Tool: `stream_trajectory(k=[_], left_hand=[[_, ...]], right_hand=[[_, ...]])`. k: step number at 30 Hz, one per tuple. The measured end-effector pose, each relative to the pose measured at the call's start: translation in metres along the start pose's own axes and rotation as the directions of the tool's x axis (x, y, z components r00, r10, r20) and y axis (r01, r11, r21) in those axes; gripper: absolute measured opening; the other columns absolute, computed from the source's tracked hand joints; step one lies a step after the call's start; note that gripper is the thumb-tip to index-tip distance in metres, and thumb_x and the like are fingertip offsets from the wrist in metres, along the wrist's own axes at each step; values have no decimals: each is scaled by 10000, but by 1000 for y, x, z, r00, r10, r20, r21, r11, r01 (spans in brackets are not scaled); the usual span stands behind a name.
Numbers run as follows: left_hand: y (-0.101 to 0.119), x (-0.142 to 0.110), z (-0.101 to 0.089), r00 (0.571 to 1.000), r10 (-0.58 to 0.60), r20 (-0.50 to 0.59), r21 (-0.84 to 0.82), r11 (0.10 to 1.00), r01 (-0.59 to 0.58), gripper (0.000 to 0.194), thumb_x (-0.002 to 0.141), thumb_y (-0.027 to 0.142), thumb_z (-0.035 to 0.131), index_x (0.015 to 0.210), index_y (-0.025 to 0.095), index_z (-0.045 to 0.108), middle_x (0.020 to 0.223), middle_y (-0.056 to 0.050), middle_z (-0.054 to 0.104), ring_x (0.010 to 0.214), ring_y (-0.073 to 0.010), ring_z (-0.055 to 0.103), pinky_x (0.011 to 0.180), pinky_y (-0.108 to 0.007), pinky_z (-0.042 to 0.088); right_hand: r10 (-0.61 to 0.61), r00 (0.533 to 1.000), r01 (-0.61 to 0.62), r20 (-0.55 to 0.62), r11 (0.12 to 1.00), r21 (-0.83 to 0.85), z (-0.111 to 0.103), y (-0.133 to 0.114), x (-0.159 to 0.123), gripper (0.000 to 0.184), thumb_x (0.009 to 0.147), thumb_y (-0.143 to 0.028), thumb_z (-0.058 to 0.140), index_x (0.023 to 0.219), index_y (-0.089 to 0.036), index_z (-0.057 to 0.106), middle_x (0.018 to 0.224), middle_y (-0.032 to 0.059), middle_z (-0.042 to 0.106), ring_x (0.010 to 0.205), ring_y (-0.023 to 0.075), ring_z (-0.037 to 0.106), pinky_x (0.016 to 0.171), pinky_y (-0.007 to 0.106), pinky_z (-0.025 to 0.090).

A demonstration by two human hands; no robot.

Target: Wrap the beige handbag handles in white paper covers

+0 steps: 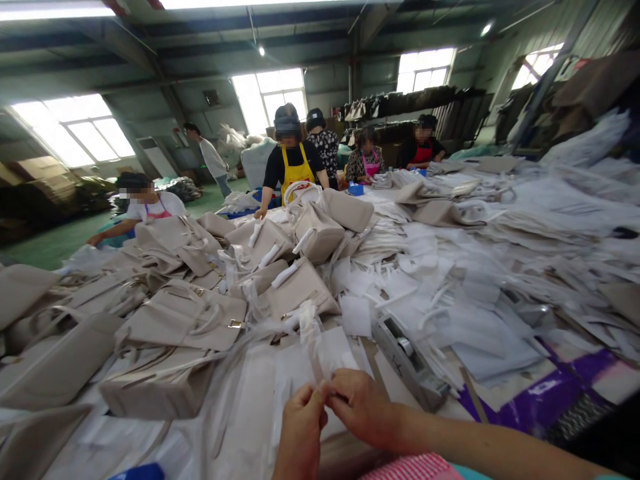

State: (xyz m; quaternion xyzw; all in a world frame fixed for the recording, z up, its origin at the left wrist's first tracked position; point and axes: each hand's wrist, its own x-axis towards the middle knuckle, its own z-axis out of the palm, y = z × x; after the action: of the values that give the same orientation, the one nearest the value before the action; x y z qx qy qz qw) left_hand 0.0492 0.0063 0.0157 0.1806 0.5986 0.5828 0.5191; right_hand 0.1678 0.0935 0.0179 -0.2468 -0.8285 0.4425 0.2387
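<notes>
My left hand [303, 423] and my right hand [361, 405] meet at the lower middle of the head view, fingertips pinched together. Between them they grip the near end of a light strap wrapped in translucent film [311, 333], which runs away from me over the pile. The exact spot they pinch is hidden by the fingers. Under the hands lies pale beige and white sheet material [250, 393]. Just beyond the strap, a beige handbag [303, 290] rests on its side with film-wrapped handles.
Beige handbags [185, 313] are heaped on the left. To the right stands a grey metal tape dispenser [407, 357] among loose white sheets [490, 333] and purple plastic [540, 393]. A blue object [140, 472] lies at the front. Across the table, a co-worker in a yellow apron [296, 167] and several others stand or sit.
</notes>
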Motion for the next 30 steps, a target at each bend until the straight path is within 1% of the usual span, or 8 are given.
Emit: stream_trajectory(k=[5,9,12,15,20,25,27,30], left_hand=[[-3,1,-1,982,175,-70,238,959,-154,382,753,536,680,657,177,591,609,50,401,596,-109,350,560,-232,320],[-8,-2,-3,912,411,-8,478,802,-357,341,786,451,671,569,201,590,640,15,468,631,-141,430,618,-254,363],[-10,-5,-1,877,478,42,552,721,-419,298,819,403,642,585,218,636,651,-8,515,632,-154,465,625,-266,371],[-6,-8,0,895,444,51,521,753,-403,275,798,440,665,645,212,673,697,-27,572,687,-169,510,664,-271,392],[7,1,-6,999,-23,41,25,999,22,441,723,597,693,688,166,609,516,70,379,485,-74,279,479,-225,242],[12,12,-3,969,-228,100,-368,896,249,418,587,412,859,741,157,565,564,99,366,489,-37,214,467,-186,198],[11,12,-1,979,-185,87,-305,930,203,393,617,422,837,710,164,555,549,101,339,493,-48,218,470,-199,201],[8,10,0,1000,13,24,15,1000,-13,346,703,469,757,681,164,593,575,68,385,534,-77,293,507,-225,250]], right_hand=[[105,980,-136,171,975,178,-17,6,1,274,814,-314,595,599,-153,539,587,-21,462,568,94,402,538,242,275],[363,810,-584,461,570,577,-35,0,14,349,723,-473,668,653,-178,497,497,-94,322,429,49,209,425,226,126],[465,741,-661,484,382,645,-31,-3,22,351,620,-392,742,641,-196,451,460,-112,331,398,37,172,409,230,79],[490,779,-613,391,466,638,-21,-1,23,296,635,-331,701,590,-200,439,417,-100,348,380,48,217,403,230,120],[154,980,-182,125,950,255,-14,9,14,252,747,-257,649,559,-161,511,545,-43,456,543,87,396,530,228,287],[-287,937,308,199,948,-79,-14,23,8,138,874,-221,515,808,-163,622,851,64,621,788,163,529,724,283,392],[-258,940,272,222,962,-35,-18,26,9,114,855,-233,537,812,-162,615,861,64,615,799,167,521,720,286,389],[73,943,-177,324,936,304,-27,28,17,236,779,-369,633,703,-166,539,659,-17,504,582,98,411,550,230,315]])
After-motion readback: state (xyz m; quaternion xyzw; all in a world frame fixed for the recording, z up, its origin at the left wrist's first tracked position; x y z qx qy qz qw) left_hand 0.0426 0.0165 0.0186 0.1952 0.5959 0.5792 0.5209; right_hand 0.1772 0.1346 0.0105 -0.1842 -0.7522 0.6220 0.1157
